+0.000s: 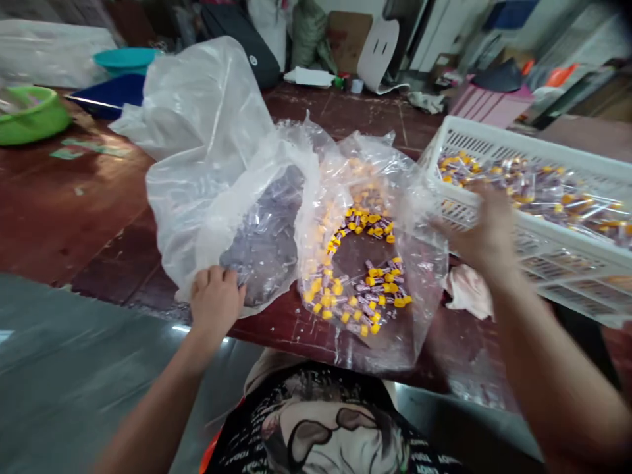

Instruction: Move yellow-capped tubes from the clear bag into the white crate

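My left hand (217, 297) rests at the near lip of a translucent plastic bag (192, 191), thumb apart from the fingers. Inside the bag's mouth lies a heap of small clear plastic pieces (269, 237). To its right, a clear plastic bag (419, 263) lies spread on the table with several small clear tubes with yellow caps (378, 283) in it. My right hand (486, 230) is smeared by motion beside the near wall of a white slatted crate (553, 243). More yellow-capped tubes (533, 181) fill the crate. Whether the right hand holds anything is unclear.
The dark red table (103, 210) carries a green basin (37, 118), a blue tray (108, 99) and a turquoise basin (126, 60) at the far left. A crumpled pale cloth (469, 291) lies by the crate. Behind stands a pink box (488, 102).
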`<state>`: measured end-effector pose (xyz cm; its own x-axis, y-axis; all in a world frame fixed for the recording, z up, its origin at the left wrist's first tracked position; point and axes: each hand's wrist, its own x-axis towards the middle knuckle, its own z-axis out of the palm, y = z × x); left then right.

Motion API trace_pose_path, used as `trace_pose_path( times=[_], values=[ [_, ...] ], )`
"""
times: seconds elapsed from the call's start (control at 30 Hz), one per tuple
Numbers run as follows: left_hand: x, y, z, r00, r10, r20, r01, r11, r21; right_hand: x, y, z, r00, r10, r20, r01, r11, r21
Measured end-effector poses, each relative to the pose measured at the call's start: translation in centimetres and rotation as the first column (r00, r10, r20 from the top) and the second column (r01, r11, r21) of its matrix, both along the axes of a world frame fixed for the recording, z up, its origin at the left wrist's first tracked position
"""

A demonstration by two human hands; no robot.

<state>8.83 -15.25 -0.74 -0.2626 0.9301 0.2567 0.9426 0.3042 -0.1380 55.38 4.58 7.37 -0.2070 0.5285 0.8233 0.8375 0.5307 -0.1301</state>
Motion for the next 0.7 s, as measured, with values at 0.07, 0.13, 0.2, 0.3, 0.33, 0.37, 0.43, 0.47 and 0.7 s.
trace_pose_path(
  times=[0.07,0.13,0.2,0.3,0.33,0.37,0.43,0.47,0.7],
  values=[
    [0.5,0.7,-0.3,0.999,-0.039,0.019,0.039,0.999,0.016,-5.8,-2.3,-3.9,0.961,0.264,0.085,-0.228,0.927,-0.300],
    [1.2,1.4,-0.3,0.991,-0.097,0.091,0.091,0.993,0.077,-11.2,-3.9,-7.1,0.912,0.400,0.094,-0.298,0.800,-0.521],
    [2.0,2.0,-0.2,0.956,-0.186,0.225,0.147,0.973,0.177,-14.9,-4.8,-8.8,0.890,0.454,0.041,-0.328,0.699,-0.636],
    [3.4,2.1,0.0,0.783,-0.299,0.546,0.164,0.945,0.282,-16.7,-4.9,-8.8,0.860,0.509,-0.038,-0.394,0.616,-0.682],
    [3.9,1.9,0.1,0.689,-0.322,0.649,0.164,0.942,0.294,-16.5,-4.9,-8.3,0.856,0.513,-0.070,-0.419,0.606,-0.676],
    [4.5,1.8,0.2,0.588,-0.341,0.733,0.171,0.939,0.300,-16.1,-5.0,-7.6,0.860,0.497,-0.118,-0.443,0.609,-0.658],
    [5.6,1.4,0.5,0.412,-0.380,0.828,0.208,0.924,0.321,-15.1,-5.5,-6.0,0.865,0.424,-0.268,-0.495,0.642,-0.586],
    [6.3,1.4,0.7,0.354,-0.401,0.845,0.236,0.913,0.334,-14.7,-6.0,-5.1,0.851,0.395,-0.348,-0.526,0.661,-0.535],
    [10.1,2.4,3.0,0.236,-0.567,0.789,0.335,0.810,0.481,-15.6,-10.6,-1.7,0.770,0.566,-0.295,-0.637,0.661,-0.397]
  ],
)
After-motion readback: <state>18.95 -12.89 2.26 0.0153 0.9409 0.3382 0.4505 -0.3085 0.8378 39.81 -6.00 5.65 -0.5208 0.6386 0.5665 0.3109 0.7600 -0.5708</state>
